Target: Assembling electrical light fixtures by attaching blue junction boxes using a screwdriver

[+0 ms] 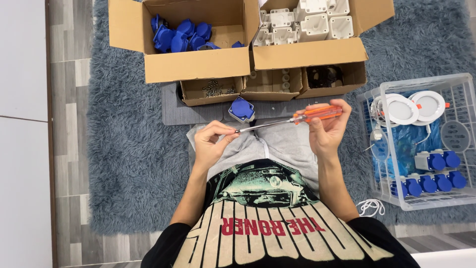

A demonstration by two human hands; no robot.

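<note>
My right hand [326, 130] holds a screwdriver [297, 119] by its orange handle, the steel shaft pointing left. The fingertips of my left hand [212, 143] pinch at the shaft's tip, perhaps on a small screw; I cannot tell. Both hands hover over my lap, above grey trousers. A blue socket with a grey base [242, 109] lies on a grey mat [173, 113] just beyond the hands.
Cardboard box of blue socket covers [181, 35] at the back left, box of white housings [307, 22] beside it. Three small boxes [270, 85] in front, one with screws [213, 88]. Clear crate [421, 141] at right holds round white lamps and blue sockets. White cable [369, 206] on the rug.
</note>
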